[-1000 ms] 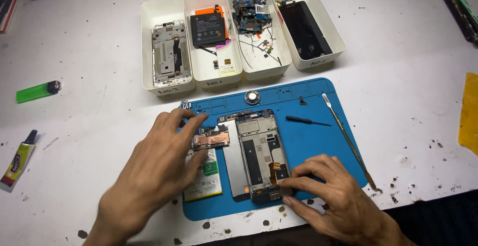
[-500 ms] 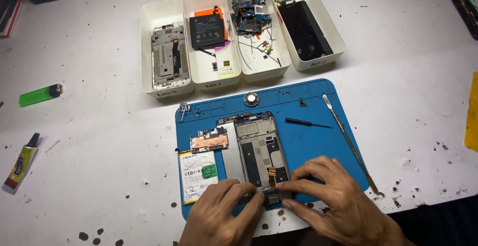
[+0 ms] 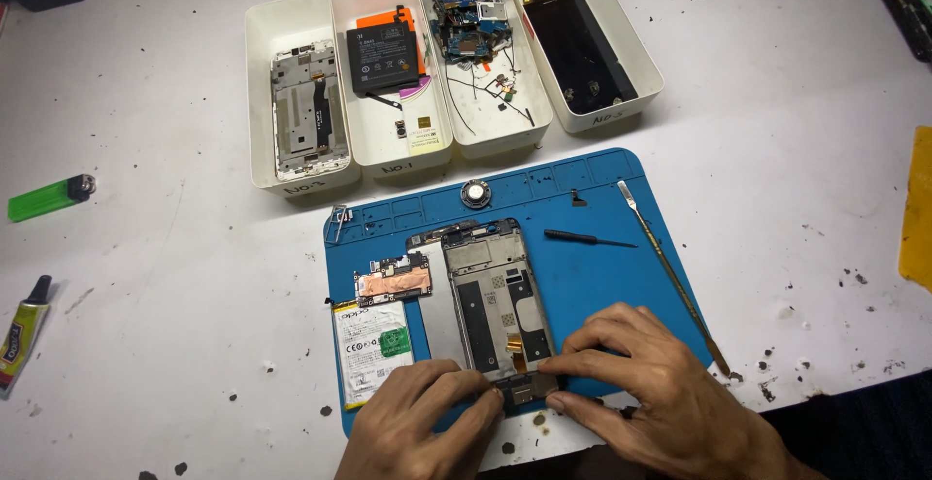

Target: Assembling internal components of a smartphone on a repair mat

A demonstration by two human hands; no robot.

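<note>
An opened phone frame [image 3: 495, 296] lies on a blue work mat [image 3: 602, 276]. My left hand [image 3: 422, 427] and my right hand [image 3: 655, 393] meet at the frame's bottom end, fingertips pinching a small dark part [image 3: 524, 388] there. Left of the frame rest a circuit board with copper foil [image 3: 393, 279] and a white battery with a green label [image 3: 371, 344].
Several white bins stand behind the mat: one with a phone chassis [image 3: 306, 116], one with a black battery [image 3: 383, 53], one with loose boards [image 3: 471, 29], one with a dark screen [image 3: 582, 48]. A screwdriver [image 3: 587, 238], metal spudger [image 3: 672, 276], round speaker [image 3: 475, 193], green lighter [image 3: 49, 198] and glue tube [image 3: 21, 330] lie around.
My left hand has pulled back from over the circuit board and battery down to the frame's bottom end, uncovering them. My right hand has stayed at the bottom end.
</note>
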